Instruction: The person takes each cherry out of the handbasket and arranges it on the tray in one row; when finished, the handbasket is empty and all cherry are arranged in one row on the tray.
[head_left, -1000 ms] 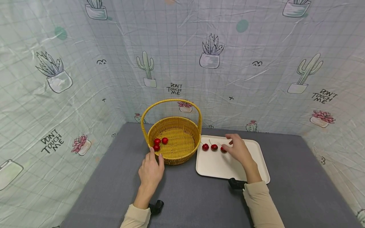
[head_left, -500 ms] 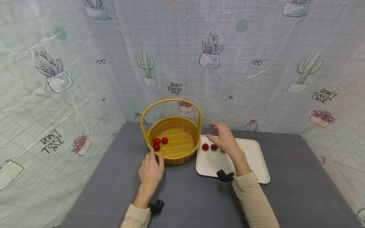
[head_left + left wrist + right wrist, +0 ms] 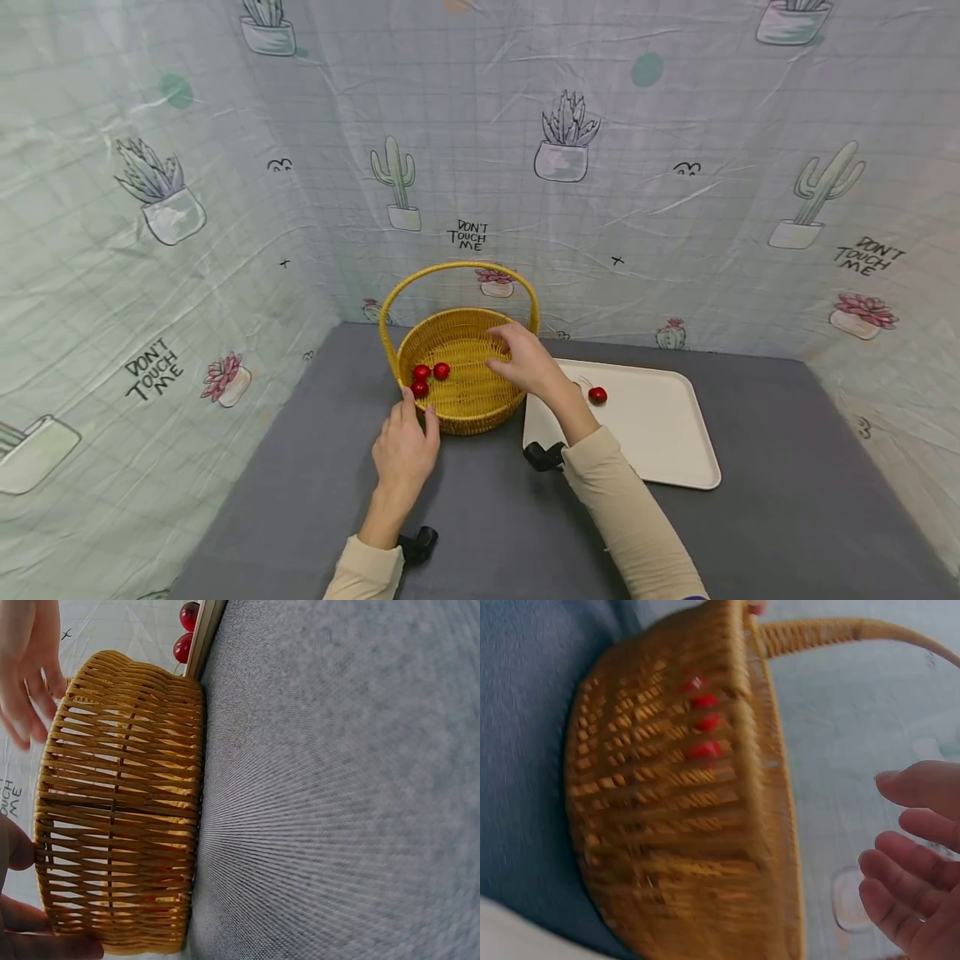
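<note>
A yellow woven basket with a tall arched handle stands in the middle of the head view. Three red cherries lie together inside, at its left. My left hand touches the basket's near left rim with its fingertips. Over the right part of the basket hovers my right hand, fingers spread and relaxed; nothing shows between them in the right wrist view. One cherry with a stem lies on the white tray, and the right forearm covers part of the tray. Two cherries show beside the tray's edge in the left wrist view.
The tray lies just right of the basket on a grey cloth-covered table. Behind the table hangs a pale sheet printed with cacti. The basket's handle arches above its opening.
My right hand has moved left from above the tray's cherries to over the basket, with no cherry visible in it. The left hand has stayed at the rim. The head view has shifted slightly.
</note>
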`<state>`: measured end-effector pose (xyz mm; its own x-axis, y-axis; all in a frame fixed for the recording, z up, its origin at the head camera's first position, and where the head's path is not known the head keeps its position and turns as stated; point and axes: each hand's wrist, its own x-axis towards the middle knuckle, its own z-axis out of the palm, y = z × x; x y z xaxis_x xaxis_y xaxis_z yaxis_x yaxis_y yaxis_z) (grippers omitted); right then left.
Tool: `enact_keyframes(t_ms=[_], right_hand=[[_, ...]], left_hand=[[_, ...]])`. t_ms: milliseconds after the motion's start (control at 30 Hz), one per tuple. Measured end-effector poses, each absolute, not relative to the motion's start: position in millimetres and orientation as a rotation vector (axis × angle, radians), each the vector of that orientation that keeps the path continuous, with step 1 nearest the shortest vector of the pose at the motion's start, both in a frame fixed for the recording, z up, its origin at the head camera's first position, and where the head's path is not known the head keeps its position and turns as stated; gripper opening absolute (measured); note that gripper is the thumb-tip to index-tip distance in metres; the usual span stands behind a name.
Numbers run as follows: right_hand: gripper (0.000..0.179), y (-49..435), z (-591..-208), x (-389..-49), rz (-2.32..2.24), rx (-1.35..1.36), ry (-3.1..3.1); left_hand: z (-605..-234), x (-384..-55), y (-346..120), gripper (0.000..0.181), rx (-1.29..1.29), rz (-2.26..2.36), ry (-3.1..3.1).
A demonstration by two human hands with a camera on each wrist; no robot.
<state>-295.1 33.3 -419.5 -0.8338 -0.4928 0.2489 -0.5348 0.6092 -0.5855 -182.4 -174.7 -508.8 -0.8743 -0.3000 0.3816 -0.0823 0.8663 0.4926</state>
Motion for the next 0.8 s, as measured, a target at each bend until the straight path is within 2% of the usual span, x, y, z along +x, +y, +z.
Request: enact_keyframes(t_ms=[500, 800], right_hand=[[0.047, -45, -446, -299, 0.881, 1.104, -2.867], [0.045, -66, -461, -299, 0.878, 1.090, -2.945]], left_hand=[[-507, -181, -178, 0.062, 0.291, -0.643, -2.600], [-506, -181, -176, 0.060, 0.263, -0.619, -2.573]])
